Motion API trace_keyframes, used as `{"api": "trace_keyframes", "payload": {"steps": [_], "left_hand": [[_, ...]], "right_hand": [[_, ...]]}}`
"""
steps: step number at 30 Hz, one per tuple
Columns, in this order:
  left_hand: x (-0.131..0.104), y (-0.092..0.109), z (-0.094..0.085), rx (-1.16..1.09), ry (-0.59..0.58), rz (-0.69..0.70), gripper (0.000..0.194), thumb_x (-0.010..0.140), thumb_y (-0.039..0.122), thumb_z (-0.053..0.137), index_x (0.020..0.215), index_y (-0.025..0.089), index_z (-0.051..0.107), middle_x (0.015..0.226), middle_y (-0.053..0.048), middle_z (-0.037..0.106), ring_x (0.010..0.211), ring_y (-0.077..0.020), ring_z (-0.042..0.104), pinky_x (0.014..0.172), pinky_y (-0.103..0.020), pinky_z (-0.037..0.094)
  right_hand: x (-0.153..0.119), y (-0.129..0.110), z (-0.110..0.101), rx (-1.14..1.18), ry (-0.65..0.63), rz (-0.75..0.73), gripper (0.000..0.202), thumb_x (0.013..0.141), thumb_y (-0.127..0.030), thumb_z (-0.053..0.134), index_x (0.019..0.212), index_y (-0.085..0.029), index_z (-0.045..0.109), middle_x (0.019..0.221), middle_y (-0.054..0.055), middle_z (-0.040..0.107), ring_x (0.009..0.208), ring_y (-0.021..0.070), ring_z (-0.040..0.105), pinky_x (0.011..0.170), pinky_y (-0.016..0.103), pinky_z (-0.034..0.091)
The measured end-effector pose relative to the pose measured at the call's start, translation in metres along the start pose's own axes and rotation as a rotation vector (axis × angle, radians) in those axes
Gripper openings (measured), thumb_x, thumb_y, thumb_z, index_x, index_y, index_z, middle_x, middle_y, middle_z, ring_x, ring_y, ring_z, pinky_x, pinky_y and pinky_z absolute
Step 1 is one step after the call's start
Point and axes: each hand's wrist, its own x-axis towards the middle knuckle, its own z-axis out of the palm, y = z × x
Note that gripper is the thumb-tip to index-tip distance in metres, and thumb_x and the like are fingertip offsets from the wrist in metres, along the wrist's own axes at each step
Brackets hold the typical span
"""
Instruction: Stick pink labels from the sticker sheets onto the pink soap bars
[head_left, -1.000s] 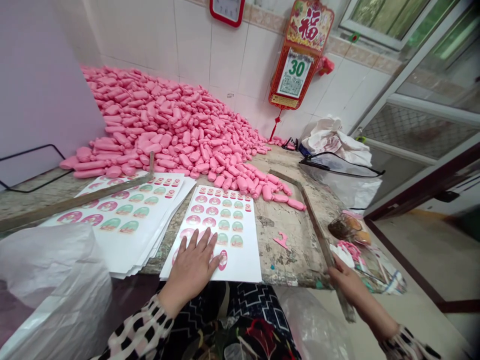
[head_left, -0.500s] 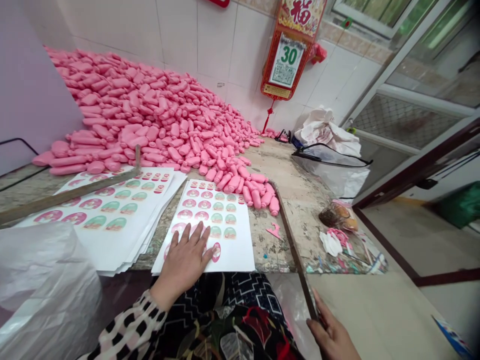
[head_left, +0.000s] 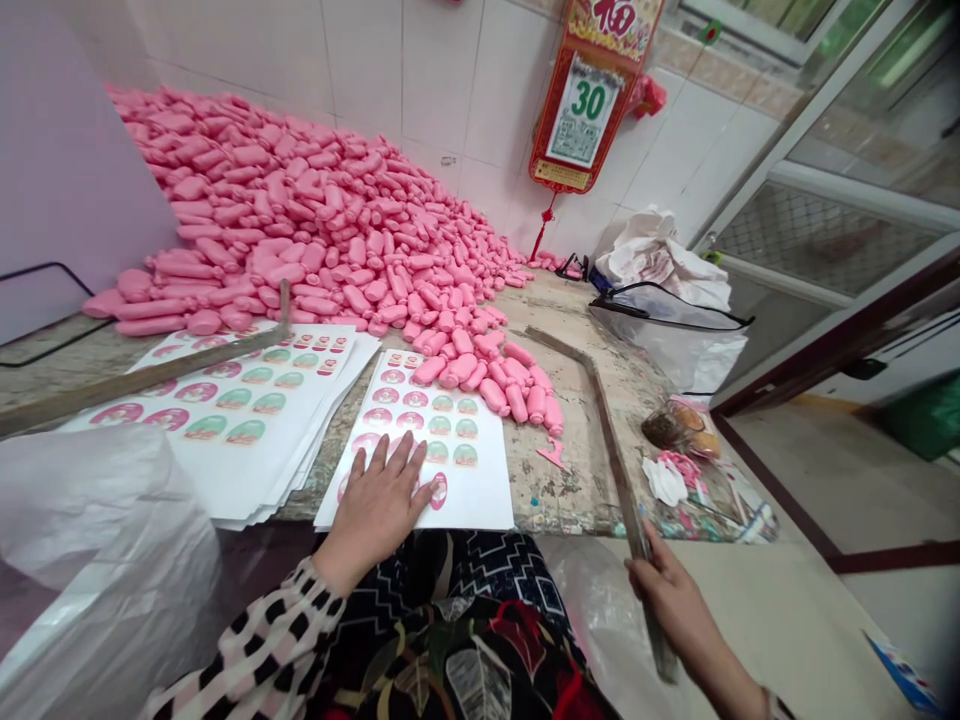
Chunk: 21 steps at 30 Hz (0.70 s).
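Pressing flat with the left hand [head_left: 381,500], fingers spread wide, right on the sticker sheet [head_left: 480,500]! Over to the right of the sheet, gripping with the right hand [head_left: 664,580], thumb and fingers closed round the bent stick [head_left: 616,460]. Beyond the sheet and to its right, reading a big green "30" on the red calendar [head_left: 585,110], with a large character above, cut off by the top of the view. On the sheet itself, rows of pink and green labels, wording too small to read.

Now to the edges: close by the sheet's near side, the front edge of the tabletop [head_left: 585,510]; to the sheet's right, a stretch of worn surface, crossed by the stick out past that edge.

Behind the sheet, a great heap of pink pieces [head_left: 322,230], spilling over its far right corner, close to the stick's bent tip; touching or not, impossible to tell. Right of the sheet, a flat pink scrap [head_left: 553,453]. Crowding the sheet's left: a paper stack [head_left: 247,490], another bent stick [head_left: 142,390] laid across, a white plastic bag [head_left: 150,560] nearer. Well right of the sheet, a zipped clear bag [head_left: 675,335].
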Motion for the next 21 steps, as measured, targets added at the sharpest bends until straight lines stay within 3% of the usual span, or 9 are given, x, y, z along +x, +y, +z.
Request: {"api": "trace_keyframes", "payload": {"steps": [3,6,8,10,13,16,21], "left_hand": [[0.0,0.0,-0.001,-0.006,0.0,0.003,0.061,0.087,0.055,0.024,0.136,0.02,0.037,0.144,-0.007,0.029,0.132,-0.0347,0.021,0.104,-0.053,0.012],[-0.001,0.001,0.0,0.0,0.004,-0.001,0.06,0.087,0.054,0.025,0.136,0.02,0.037,0.144,-0.007,0.029,0.132,-0.0346,0.021,0.105,-0.053,0.011],[-0.001,0.001,0.0,-0.001,0.005,-0.001,0.06,0.087,0.054,0.026,0.136,0.021,0.038,0.144,-0.007,0.029,0.132,-0.0346,0.02,0.105,-0.053,0.011],[-0.001,0.001,0.001,-0.009,0.009,0.004,0.059,0.088,0.053,0.026,0.136,0.021,0.038,0.144,-0.007,0.029,0.132,-0.0343,0.019,0.105,-0.053,0.011],[-0.002,0.0,0.0,-0.021,0.015,0.005,0.056,0.089,0.05,0.024,0.136,0.021,0.037,0.144,-0.006,0.029,0.133,-0.0328,0.02,0.106,-0.052,0.011],[-0.002,-0.001,0.0,-0.061,0.018,-0.014,0.052,0.092,0.043,0.022,0.136,0.019,0.037,0.143,-0.004,0.031,0.133,-0.0293,0.022,0.108,-0.049,0.012],[-0.002,-0.004,-0.004,-0.203,0.013,-0.069,0.05,0.093,0.04,0.019,0.133,0.019,0.04,0.141,-0.003,0.035,0.132,-0.0212,0.025,0.11,-0.044,0.013]], "right_hand": [[0.034,-0.008,-0.011,-0.156,-0.008,-0.035,0.066,0.077,-0.031,0.036,0.139,-0.011,0.024,0.053,-0.004,0.053,0.055,0.018,0.055,0.056,0.027,0.041],[0.055,-0.022,-0.027,-0.572,-0.023,-0.099,0.053,0.078,-0.033,0.037,0.127,-0.015,0.043,0.067,0.004,0.062,0.066,0.022,0.06,0.06,0.03,0.04],[0.063,-0.038,-0.036,-0.835,-0.017,-0.13,0.04,0.079,-0.037,0.038,0.107,-0.017,0.057,0.078,0.01,0.065,0.075,0.0262,0.061,0.061,0.032,0.038],[0.07,-0.058,-0.041,-0.952,0.016,-0.179,0.035,0.081,-0.039,0.037,0.092,-0.018,0.062,0.084,0.013,0.065,0.079,0.0281,0.061,0.061,0.032,0.037],[0.092,-0.089,-0.033,-0.794,0.078,-0.271,0.032,0.082,-0.037,0.04,0.095,-0.019,0.063,0.091,0.011,0.066,0.085,0.0261,0.06,0.064,0.03,0.037],[0.125,-0.114,-0.008,-0.501,0.044,-0.249,0.033,0.08,-0.039,0.046,0.096,-0.018,0.064,0.091,0.009,0.067,0.086,0.0228,0.06,0.068,0.027,0.039],[0.169,-0.134,0.036,-0.356,0.016,-0.21,0.037,0.075,-0.038,0.055,0.099,-0.011,0.061,0.081,0.011,0.068,0.074,0.0194,0.062,0.062,0.025,0.042]]}}
